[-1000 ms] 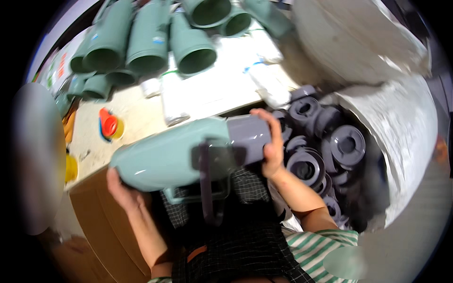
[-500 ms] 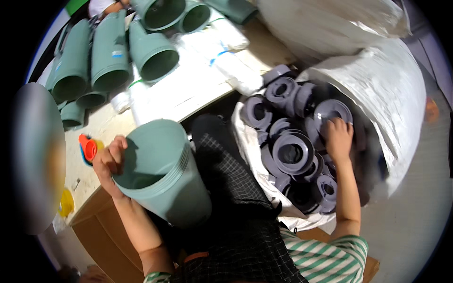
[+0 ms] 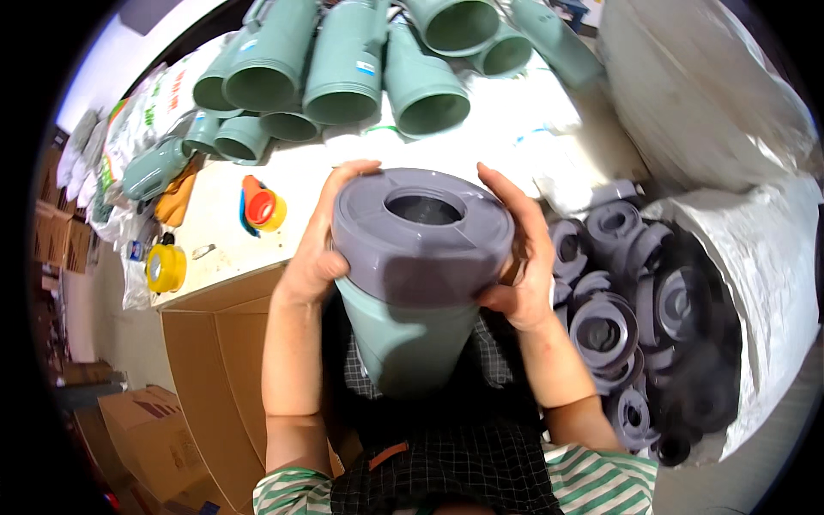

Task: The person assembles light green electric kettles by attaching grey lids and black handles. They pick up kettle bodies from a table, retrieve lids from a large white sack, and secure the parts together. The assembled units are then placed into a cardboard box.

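Note:
A round grey-purple lid point(image 3: 425, 245) with a hole in its middle sits on top of a pale green cylindrical jug body point(image 3: 412, 343), which stands slightly tilted at my lap. My left hand point(image 3: 322, 245) is wrapped round the lid's left side, its thumb near the seam with the green body. On the opposite side my right hand point(image 3: 522, 257) grips the lid, thumb in front and fingers behind. Whether the lid is threaded on or only resting cannot be seen. To my right, a white sack point(image 3: 755, 283) holds several similar grey-purple lids point(image 3: 603, 330).
Several green jug bodies point(image 3: 343, 77) lie on the worktable point(image 3: 232, 245) ahead. A yellow tape roll point(image 3: 166, 268) and a red-and-yellow tape dispenser point(image 3: 263, 208) are at its left. An open cardboard box point(image 3: 215, 369) stands below the table, with more cartons point(image 3: 159, 438) at the far left.
My right hand has left the sack and is now on a lid atop the green body. My left hand moved from the body's rim to the lid. The view has swung left.

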A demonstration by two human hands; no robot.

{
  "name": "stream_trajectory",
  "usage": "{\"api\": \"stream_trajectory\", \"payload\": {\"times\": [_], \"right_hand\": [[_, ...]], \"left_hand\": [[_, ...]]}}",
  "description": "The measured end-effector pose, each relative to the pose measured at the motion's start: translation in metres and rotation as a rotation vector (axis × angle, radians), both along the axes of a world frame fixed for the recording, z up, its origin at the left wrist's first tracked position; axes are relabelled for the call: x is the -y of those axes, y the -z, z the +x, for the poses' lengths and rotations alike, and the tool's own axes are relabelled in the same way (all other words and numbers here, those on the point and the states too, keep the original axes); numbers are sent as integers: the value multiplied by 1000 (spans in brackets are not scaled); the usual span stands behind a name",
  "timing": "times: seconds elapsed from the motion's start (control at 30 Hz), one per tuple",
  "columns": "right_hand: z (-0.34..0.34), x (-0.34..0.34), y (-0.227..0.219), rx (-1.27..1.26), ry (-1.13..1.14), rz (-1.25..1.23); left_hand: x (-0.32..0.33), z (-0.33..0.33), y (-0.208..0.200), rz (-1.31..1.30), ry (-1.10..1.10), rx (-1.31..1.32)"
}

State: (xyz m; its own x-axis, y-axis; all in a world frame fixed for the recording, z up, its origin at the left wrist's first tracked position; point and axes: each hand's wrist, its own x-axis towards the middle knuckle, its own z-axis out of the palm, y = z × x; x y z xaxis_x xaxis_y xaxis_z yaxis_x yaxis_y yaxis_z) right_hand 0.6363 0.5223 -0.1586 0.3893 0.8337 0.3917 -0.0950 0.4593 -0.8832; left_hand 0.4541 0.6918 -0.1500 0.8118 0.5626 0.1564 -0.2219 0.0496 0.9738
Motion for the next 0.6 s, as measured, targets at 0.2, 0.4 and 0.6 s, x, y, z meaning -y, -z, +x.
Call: {"api": "stream_trajectory", "payload": {"times": [0.2, 0.4, 0.6], "right_hand": [[-39, -16, 14, -288, 29, -73], [-47, -15, 19, -300, 61, -73], [-42, -26, 38, -34, 215, 90]], "left_hand": [[33, -13, -8, -96, -240, 46], [42, -17, 1, -89, -295, 51], [34, -16, 17, 232, -431, 163]]}}
